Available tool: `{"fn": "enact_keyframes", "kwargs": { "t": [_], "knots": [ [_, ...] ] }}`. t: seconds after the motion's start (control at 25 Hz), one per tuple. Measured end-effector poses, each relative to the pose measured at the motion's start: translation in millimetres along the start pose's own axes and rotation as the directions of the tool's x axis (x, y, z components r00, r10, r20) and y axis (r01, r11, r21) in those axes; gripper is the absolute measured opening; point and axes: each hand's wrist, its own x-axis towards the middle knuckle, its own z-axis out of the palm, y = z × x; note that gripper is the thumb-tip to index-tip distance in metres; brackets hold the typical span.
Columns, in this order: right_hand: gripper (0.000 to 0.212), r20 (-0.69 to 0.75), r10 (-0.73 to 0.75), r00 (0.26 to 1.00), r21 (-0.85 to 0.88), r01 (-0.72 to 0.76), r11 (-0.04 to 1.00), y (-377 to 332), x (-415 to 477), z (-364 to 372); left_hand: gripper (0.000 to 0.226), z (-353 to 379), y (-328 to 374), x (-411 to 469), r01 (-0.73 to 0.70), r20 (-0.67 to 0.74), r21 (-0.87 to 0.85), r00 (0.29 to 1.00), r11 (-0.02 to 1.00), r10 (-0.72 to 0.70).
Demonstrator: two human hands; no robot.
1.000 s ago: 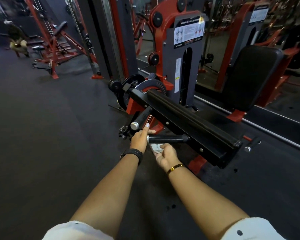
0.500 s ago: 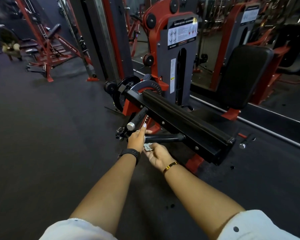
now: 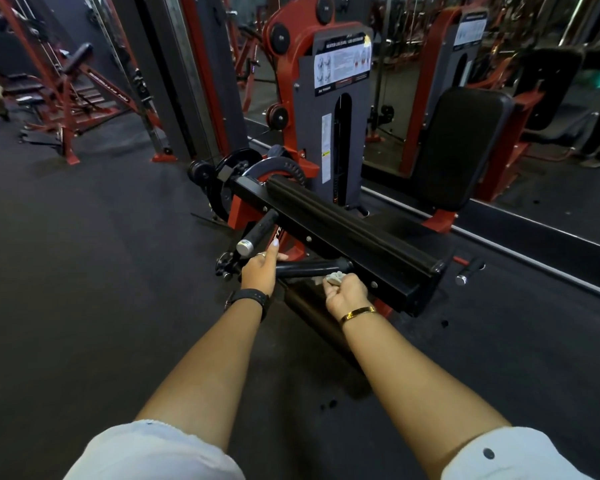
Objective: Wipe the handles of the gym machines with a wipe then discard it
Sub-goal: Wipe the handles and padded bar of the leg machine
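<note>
White wipe [image 3: 335,278] sits bunched in the right hand [image 3: 347,295], its grip tight on it, touching the black handle [image 3: 307,270]. The left hand [image 3: 258,273] has its grip round the handle's end.

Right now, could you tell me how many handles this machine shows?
3 handles: one above the left hand, one between the left and right hand, one at far right. More may be hidden.

Both arms outstretched, left grip [image 3: 258,271] curled, right grip [image 3: 347,294] clenched
</note>
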Motion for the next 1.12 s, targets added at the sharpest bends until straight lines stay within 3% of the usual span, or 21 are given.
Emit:
{"fn": "enact_keyframes", "kwargs": {
  "t": [0.12, 0.2, 0.28, 0.36, 0.4, 0.48, 0.52, 0.56, 0.64, 0.92, 1.12],
  "knots": [
    [0.029, -0.012, -0.178, 0.984, -0.056, 0.177, 0.983, 0.4, -8.2, -2.8, 0.055, 0.5, -1.5, 0.0, -0.008, -0.014, -0.003, 1.0, 1.0, 0.008],
    [0.023, 0.089, -0.366, 0.927, -0.296, 0.375, 0.878, 12.6, -13.0, -8.5, 0.059, 1.1, 0.4, -1.5, -0.014, -0.024, -0.002, 1.0, 1.0, 0.014],
    [0.032, 0.292, -0.572, 0.767, -0.581, 0.617, 0.531, 22.5, -10.8, -20.3, 0.063, 0.8, 2.8, -3.0, -0.002, -0.027, -0.008, 1.0, 1.0, 0.002],
    [0.046, 0.542, -0.621, 0.566, -0.656, 0.747, 0.108, 19.4, -0.7, -32.9, 0.062, -0.3, 3.3, -3.7, 0.003, -0.016, -0.021, 1.0, 1.0, -0.004],
    [0.051, 0.635, -0.59, 0.498, -0.664, 0.743, -0.088, 14.8, 6.5, -38.3, 0.061, -1.0, 2.7, -3.6, -0.002, -0.008, -0.016, 1.0, 1.0, 0.002],
    [0.057, 0.762, -0.451, 0.464, -0.643, 0.62, -0.449, 5.6, 21.7, -46.3, 0.058, -2.2, 0.8, -2.2, -0.02, -0.002, 0.01, 1.0, 1.0, 0.02],
    [0.06, 0.799, -0.384, 0.462, -0.599, 0.556, -0.577, 4.6, 27.9, -49.5, 0.058, -2.6, 0.3, -1.7, -0.022, -0.003, 0.015, 1.0, 1.0, 0.022],
    [0.063, 0.815, -0.348, 0.462, -0.567, 0.517, -0.641, 5.4, 32.6, -51.0, 0.058, -3.0, 0.7, -1.9, -0.018, -0.003, 0.012, 1.0, 1.0, 0.018],
    [0.064, 0.803, -0.378, 0.461, -0.587, 0.501, -0.636, 12.1, 33.0, -47.5, 0.058, -3.7, 1.8, -2.6, -0.001, 0.006, -0.007, 1.0, 1.0, 0.001],
    [0.057, 0.724, -0.477, 0.498, -0.688, 0.566, -0.454, 52.5, 20.5, -29.3, 0.053, -3.2, -3.3, -0.8, -0.021, 0.021, -0.003, 1.0, 1.0, 0.021],
    [0.057, 0.767, -0.433, 0.474, -0.639, 0.629, -0.443, 72.6, 6.8, -18.3, 0.056, -3.9, -2.9, 0.5, -0.002, 0.021, -0.039, 1.0, 0.999, 0.003]
  ]
}}
